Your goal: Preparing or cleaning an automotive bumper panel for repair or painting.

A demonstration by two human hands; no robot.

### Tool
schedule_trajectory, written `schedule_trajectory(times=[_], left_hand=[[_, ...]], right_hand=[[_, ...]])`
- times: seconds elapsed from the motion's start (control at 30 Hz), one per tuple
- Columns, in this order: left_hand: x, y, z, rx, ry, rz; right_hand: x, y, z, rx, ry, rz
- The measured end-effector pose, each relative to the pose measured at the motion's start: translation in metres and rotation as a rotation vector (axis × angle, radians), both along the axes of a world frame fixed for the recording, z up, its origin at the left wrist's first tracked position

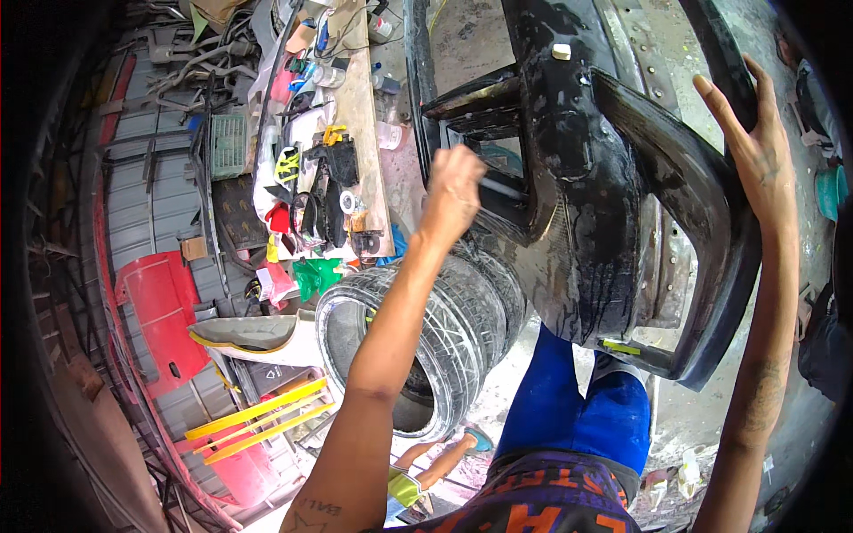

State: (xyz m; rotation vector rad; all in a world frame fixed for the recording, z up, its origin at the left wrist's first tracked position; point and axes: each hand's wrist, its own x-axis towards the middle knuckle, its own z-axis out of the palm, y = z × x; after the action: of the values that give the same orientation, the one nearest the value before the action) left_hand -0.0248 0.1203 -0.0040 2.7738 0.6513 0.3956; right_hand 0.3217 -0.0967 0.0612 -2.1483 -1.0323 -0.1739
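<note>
Resting with thumb and fingers spread at the right rim of the black bumper point(609, 235), the right hand point(762, 169) seems to steady the part, which is directly in front of the person's legs point(569, 413), just right of the tyres point(462, 306). The left hand point(456, 188) is curled at the opening on the bumper's left side; it is blurred, and whether it pinches anything I cannot tell. The work on the surface looks partway along: the middle panel is dark and wet-looking with streaks, while duller, greyish patches show toward its near left end. Since the surface is uneven, those patches and the frame around the openings probably still need attention. On the far part of the bumper lies a white block point(561, 51), with neither hand on it.
</note>
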Motion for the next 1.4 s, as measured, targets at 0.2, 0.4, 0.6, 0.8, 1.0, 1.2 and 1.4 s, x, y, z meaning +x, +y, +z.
schedule_trajectory(times=[0.2,0.4,0.6,0.8,1.0,1.2,1.4], left_hand=[[0.0,0.014,0.007,0.01,0.065,-0.021],[0.012,-0.005,0.005,-0.128,0.05,-0.114],[-0.009,0.039,0.021,-0.102,0.061,0.132],[0.01,0.02,0.02,-0.205,0.027,-0.198],[0.017,0.038,0.028,-0.288,0.095,-0.391],[0.028,0.036,0.011,-0.425,0.092,-0.46],[0.027,0.047,0.004,-0.671,0.067,-0.359]], right_hand=[[-0.003,0.001,0.006,-0.028,0.034,-0.021],[-0.004,0.001,0.017,-0.012,0.217,0.019],[-0.01,0.001,0.012,0.009,0.118,0.005],[-0.011,0.002,0.009,-0.005,0.046,-0.021],[0.003,-0.006,-0.008,-0.122,0.011,-0.068],[0.017,-0.018,-0.021,-0.2,-0.056,-0.121],[0.03,-0.032,-0.035,-0.239,-0.04,-0.12]])
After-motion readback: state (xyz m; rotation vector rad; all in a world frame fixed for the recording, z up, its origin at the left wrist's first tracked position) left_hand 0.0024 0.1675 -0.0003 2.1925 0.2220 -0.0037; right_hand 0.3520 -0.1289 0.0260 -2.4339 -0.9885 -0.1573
